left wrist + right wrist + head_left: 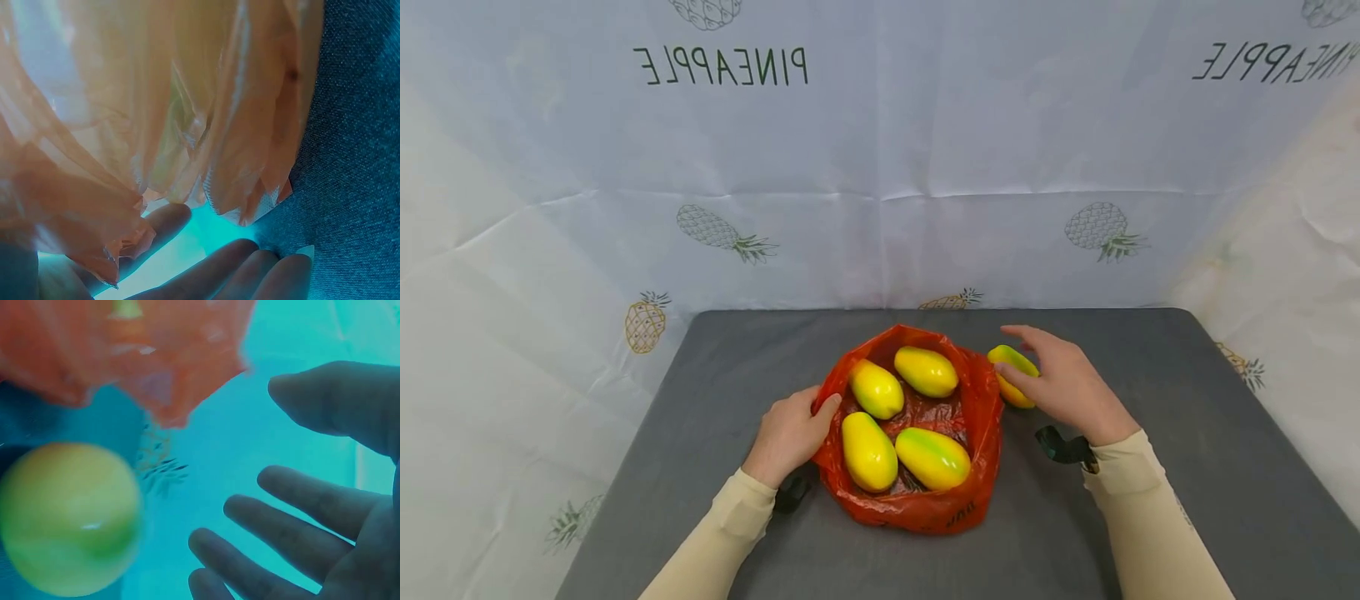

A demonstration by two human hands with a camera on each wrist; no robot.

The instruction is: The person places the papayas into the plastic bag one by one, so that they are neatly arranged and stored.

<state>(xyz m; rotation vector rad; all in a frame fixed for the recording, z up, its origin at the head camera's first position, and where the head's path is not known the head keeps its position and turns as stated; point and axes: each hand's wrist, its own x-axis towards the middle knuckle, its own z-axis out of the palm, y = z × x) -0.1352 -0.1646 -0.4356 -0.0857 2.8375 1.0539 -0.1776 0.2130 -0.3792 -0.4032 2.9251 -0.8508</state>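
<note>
A red plastic bag (987, 433) stands with its mouth wide on the table. Inside lie several glossy yellow-green oval fruits (868, 452), resembling mangoes or papayas. My left hand (790, 433) pinches the bag's left rim, thumb over the edge; in the left wrist view the crinkled bag (250, 125) hangs by the fingers. Just right of the bag, another such fruit (1017, 392) lies on the table. Above and beside it is my right hand (1063, 383), fingers spread. The right wrist view shows a gap between these fingers and the fruit (72, 519).
Everything rests on a dark grey table (730, 358). A white cloth (880, 150) printed with pineapples hangs behind it and along both sides. Dark straps (1063, 446) sit at the wrists.
</note>
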